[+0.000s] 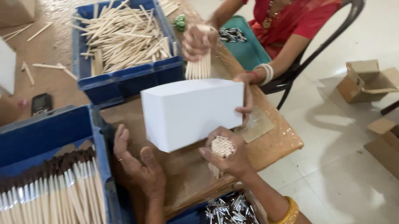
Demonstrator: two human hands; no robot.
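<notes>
I note my right hand [227, 156] at 5 o'clock of the white box [193, 112], fingers curled tight around a bundle of pale wooden sticks [222, 146], ends up and flush; the fist seems to keep them packed and even. My left hand [138, 166] rests open on the brown table [272, 140] at the box's 8 o'clock, fingers loosely spread, holding nothing, perhaps to brace. The box sits mid-table, plain, clean-edged, tilted toward me; a co-worker's hand [246, 101] steadies its 3 o'clock side, apparently to keep it from sliding. Their other hand [197, 41] at 12 o'clock grips a second stick bundle [199, 67]. The blue crate of brushes [34, 205] lies at 9 o'clock.
</notes>
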